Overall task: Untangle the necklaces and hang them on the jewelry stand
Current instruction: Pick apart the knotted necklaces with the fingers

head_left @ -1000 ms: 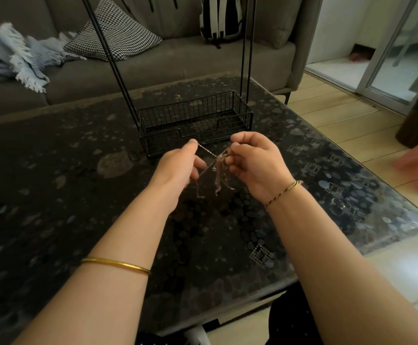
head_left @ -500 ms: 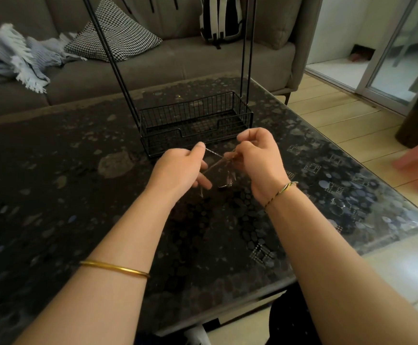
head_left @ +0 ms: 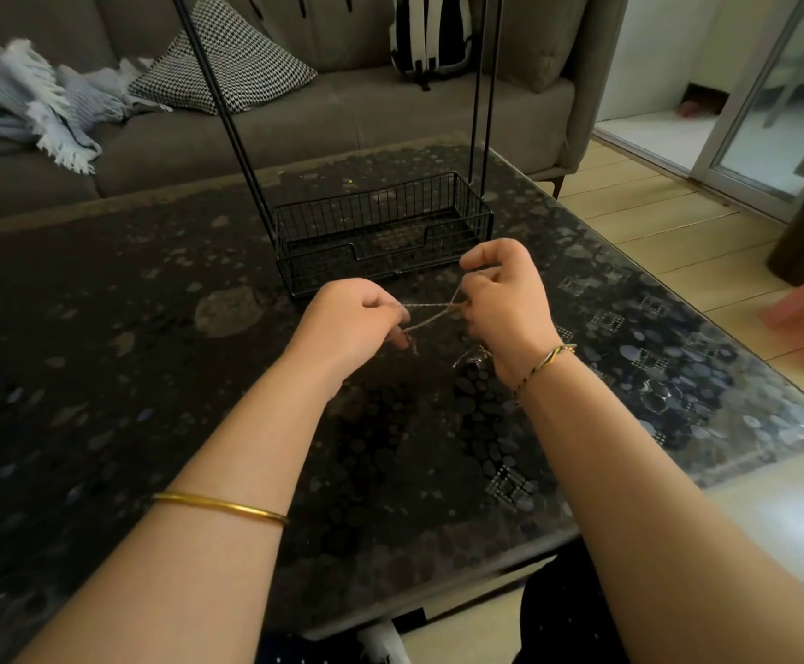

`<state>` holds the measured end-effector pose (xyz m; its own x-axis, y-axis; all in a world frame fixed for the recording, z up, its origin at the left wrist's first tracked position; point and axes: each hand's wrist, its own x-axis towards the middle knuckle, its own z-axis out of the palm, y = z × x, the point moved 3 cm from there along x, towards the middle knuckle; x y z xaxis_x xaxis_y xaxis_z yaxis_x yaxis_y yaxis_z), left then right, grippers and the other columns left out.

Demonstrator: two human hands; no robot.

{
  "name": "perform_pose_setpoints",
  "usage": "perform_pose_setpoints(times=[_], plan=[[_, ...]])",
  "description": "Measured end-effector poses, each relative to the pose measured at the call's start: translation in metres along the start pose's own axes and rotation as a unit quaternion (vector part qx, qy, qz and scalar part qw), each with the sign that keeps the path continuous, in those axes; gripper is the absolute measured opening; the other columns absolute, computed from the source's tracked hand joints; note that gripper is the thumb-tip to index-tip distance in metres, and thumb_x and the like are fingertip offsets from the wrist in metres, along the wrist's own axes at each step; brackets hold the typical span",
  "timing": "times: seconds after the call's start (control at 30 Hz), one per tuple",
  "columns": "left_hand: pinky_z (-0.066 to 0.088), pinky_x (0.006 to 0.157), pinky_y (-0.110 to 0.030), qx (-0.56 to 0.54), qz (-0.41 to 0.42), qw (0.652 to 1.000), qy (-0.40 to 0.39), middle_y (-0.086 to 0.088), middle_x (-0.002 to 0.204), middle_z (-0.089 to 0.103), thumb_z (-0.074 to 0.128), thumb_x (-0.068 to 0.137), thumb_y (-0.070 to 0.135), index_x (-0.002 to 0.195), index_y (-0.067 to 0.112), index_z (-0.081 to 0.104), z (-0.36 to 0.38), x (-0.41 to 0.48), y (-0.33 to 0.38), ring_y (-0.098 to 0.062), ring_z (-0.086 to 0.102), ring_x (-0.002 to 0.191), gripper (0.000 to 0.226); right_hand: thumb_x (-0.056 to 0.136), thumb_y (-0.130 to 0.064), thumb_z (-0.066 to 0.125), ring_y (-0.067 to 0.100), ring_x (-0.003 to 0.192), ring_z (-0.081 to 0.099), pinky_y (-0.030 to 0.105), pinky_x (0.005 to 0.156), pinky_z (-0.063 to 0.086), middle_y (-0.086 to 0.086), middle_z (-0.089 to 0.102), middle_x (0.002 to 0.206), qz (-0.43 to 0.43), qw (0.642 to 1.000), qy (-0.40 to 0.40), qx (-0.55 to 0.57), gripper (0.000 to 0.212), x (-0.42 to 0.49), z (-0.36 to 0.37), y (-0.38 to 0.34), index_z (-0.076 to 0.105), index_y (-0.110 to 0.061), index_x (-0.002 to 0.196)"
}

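Right now my left hand and right hand are both raised a little above the dark patterned worktop, close together. The necklaces are stretched between them as thin chains that cross in the gap. The left fingers are curled and pinching the chains at one end. The right fingers are curled too, gripping the other end, and a small tangle of chain dangles below that hand just over the worktop. I cannot tell how many chains there are.

The jewelry stand sits on the worktop just beyond my hands, apart from them. It has a black wire basket for a base, and thin black rods rise from it out of the top of the view. I see a gold bangle on the left forearm and a braided bracelet on the right wrist. Behind the worktop is a grey sofa with a checked cushion and a pale fringed blanket.
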<state>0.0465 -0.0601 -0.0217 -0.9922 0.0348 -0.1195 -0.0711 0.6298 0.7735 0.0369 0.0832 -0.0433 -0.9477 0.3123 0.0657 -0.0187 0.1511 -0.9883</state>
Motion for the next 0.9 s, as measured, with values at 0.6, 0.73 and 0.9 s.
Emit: perform_pose_setpoints(times=[0.6,0.73,0.9], plan=[[0.057,0.082,-0.04,0.026,-0.051,0.998,0.013,0.0,0.087,0.061,0.067,0.089,0.014,0.075,0.02,0.061,-0.003,0.005,-0.008,-0.013,0.061,0.076,0.016,0.092,-0.004,0.046,0.018,0.08,0.057,0.034,0.07,0.051,-0.005,0.051,0.082,-0.026,0.992,0.037,-0.119,0.015,-0.001,-0.006,-0.001,0.049,-0.018,0.095],[0.058,0.075,-0.036,0.108,-0.064,0.992,0.032,-0.005,0.082,0.065,0.064,0.091,0.017,0.08,0.013,0.064,-0.004,0.006,-0.009,-0.016,0.063,0.068,0.011,0.093,0.003,0.043,0.013,0.069,0.058,0.023,0.061,0.05,0.003,0.051,0.088,0.098,0.99,-0.011,0.103,0.019,-0.005,-0.001,-0.001,0.046,-0.015,0.092],[0.05,0.06,-0.032,0.18,-0.04,0.981,0.057,-0.004,0.083,0.064,0.063,0.089,0.021,0.091,0.011,0.062,-0.001,0.005,-0.008,-0.019,0.063,0.072,0.011,0.094,0.005,0.039,0.014,0.059,0.048,0.03,0.061,0.049,0.005,0.047,0.078,0.111,0.981,-0.04,0.154,0.019,-0.008,0.004,-0.002,0.045,-0.01,0.104]])
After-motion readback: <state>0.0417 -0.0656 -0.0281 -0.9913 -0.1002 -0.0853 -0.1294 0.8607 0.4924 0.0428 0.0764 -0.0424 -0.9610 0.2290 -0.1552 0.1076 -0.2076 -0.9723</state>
